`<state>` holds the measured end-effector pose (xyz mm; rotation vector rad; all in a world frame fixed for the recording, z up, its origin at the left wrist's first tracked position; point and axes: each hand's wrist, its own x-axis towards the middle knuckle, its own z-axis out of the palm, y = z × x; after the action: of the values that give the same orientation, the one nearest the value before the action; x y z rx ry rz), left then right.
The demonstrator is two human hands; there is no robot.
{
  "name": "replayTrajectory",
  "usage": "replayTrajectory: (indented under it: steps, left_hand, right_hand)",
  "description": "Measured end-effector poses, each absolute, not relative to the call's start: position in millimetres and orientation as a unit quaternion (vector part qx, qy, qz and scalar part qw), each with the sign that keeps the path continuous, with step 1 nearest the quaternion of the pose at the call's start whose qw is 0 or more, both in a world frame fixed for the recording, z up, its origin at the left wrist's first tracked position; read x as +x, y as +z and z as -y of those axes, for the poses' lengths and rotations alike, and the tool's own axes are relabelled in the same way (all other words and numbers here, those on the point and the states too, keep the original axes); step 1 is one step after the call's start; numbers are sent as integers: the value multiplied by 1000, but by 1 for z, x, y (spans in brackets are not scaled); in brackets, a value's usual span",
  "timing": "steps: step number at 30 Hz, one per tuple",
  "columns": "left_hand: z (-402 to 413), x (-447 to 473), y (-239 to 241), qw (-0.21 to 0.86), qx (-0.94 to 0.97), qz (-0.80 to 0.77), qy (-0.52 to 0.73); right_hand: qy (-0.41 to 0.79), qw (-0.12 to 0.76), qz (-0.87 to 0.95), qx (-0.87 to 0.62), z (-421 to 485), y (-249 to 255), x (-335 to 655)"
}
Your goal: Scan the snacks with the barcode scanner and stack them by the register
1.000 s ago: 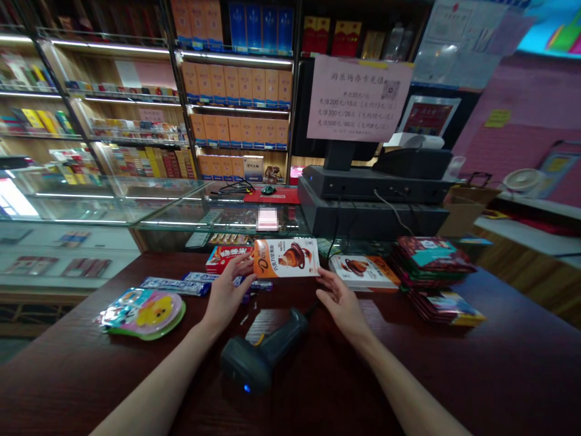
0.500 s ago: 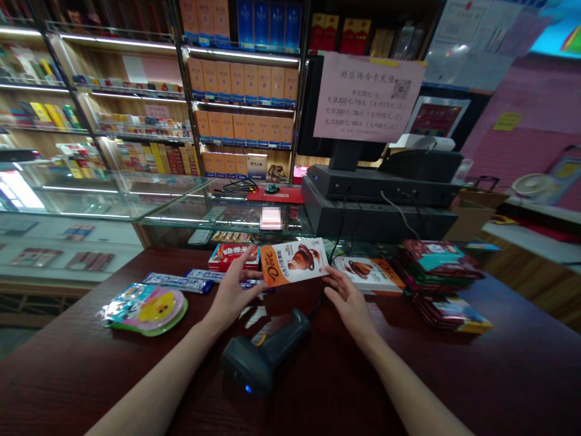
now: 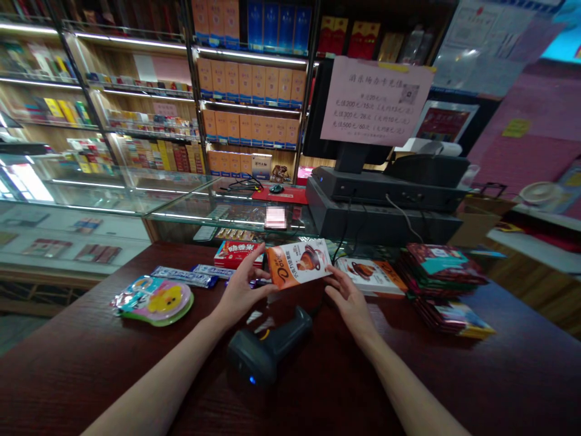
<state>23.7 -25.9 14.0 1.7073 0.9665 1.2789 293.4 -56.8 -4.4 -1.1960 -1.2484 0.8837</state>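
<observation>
An orange and white chocolate box (image 3: pixel 298 263) is held just above the dark wooden counter (image 3: pixel 499 375). My left hand (image 3: pixel 240 293) grips its left end between thumb and fingers. My right hand (image 3: pixel 348 303) pinches its right edge with the fingertips. The box tilts, its left end lower. A black barcode scanner (image 3: pixel 265 351) lies on the counter right below my hands, its blue light lit.
A second chocolate box (image 3: pixel 370 274) lies to the right, beside a stack of colourful packets (image 3: pixel 447 275). A red snack box (image 3: pixel 236 254), blue wrapped bars (image 3: pixel 184 276) and a duck toy pack (image 3: pixel 154 300) lie left. The till (image 3: pixel 385 200) and glass cases stand behind.
The chocolate box has tipped from level to tilted, its left end lower. Both hands stayed on it and shifted slightly right. The scanner has not moved.
</observation>
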Motion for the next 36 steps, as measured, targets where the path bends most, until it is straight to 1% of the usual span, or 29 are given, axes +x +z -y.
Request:
replayTrajectory:
  steps: [10, 18, 25, 28, 32, 36]
  left_hand:
    - [16, 21, 13, 426, 609, -352, 569]
    - [14, 19, 12, 401, 622, -367, 564]
    - [6, 14, 9, 383, 613, -361, 589]
    - [8, 13, 8, 337, 657, -357, 572]
    - [15, 12, 8, 222, 752, -382, 489]
    - [19, 14, 6, 122, 815, -368, 430]
  right_hand:
    - [377, 607, 485, -505, 55, -4, 295]
    - [366, 584, 496, -527, 59, 1, 290]
    - [432, 558, 478, -523, 63, 9, 288]
    - [450, 557, 459, -526, 65, 12, 288]
    - [489, 568, 436, -498, 69, 17, 283]
    - [530, 551, 430, -481, 76, 22, 274]
